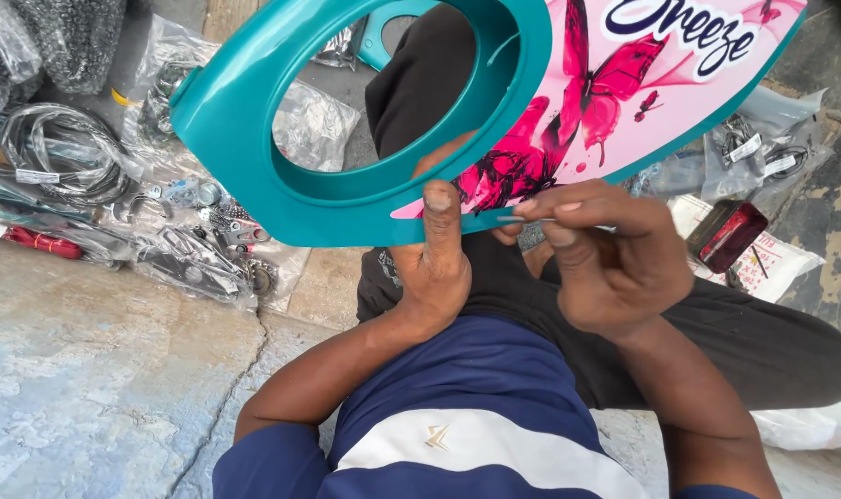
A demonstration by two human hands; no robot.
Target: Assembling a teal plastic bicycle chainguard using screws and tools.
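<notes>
A teal plastic panel (254, 102) with a large oval opening is held up in front of me. A pink sticker (615, 92) with butterflies covers its right part. My left hand (436, 259) grips the panel's lower edge, thumb pressed flat on the teal rim. My right hand (605, 254) pinches a thin, pale strip at the sticker's lower edge, fingertips beside my left thumb. I cannot tell whether the strip is a tool or sticker backing. I sit cross-legged on the floor in dark trousers.
Clear bags of cables and metal parts (189, 231) lie on the cracked concrete floor (97, 370) at left. A red reflector lamp (727, 233) rests on a printed white bag at right, with more bagged parts (758, 148) behind it.
</notes>
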